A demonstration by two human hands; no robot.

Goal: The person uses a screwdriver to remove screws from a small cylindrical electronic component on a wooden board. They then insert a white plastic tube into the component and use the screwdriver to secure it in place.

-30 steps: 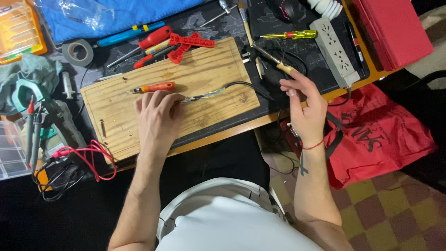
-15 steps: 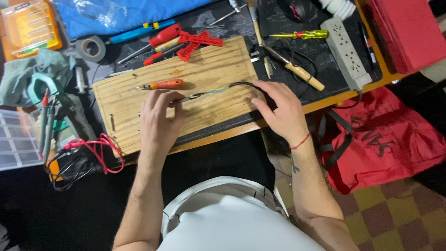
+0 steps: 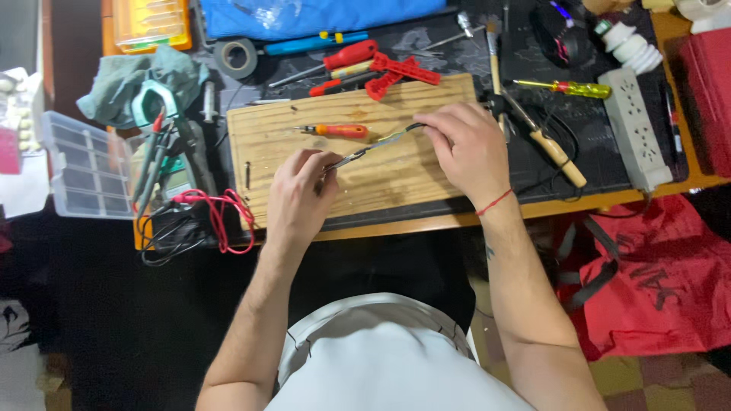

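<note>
A wooden bench [image 3: 609,204] carries a dark mat [image 3: 594,129]. On it lie a wooden board [image 3: 396,171], a white power strip [image 3: 634,125], a yellow screwdriver [image 3: 567,88], a red-handled screwdriver [image 3: 335,61], a roll of black tape [image 3: 234,57], a blue cloth [image 3: 320,14] and a clear plastic box [image 3: 87,164].

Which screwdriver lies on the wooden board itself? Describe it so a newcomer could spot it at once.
Find the pale wooden board in the middle of the dark workbench. On its upper part, just above the left hand, lies a small orange-handled screwdriver, pointing left. It alone rests on the wood; the red-handled screwdriver and yellow-handled screwdriver lie off the board.
</note>
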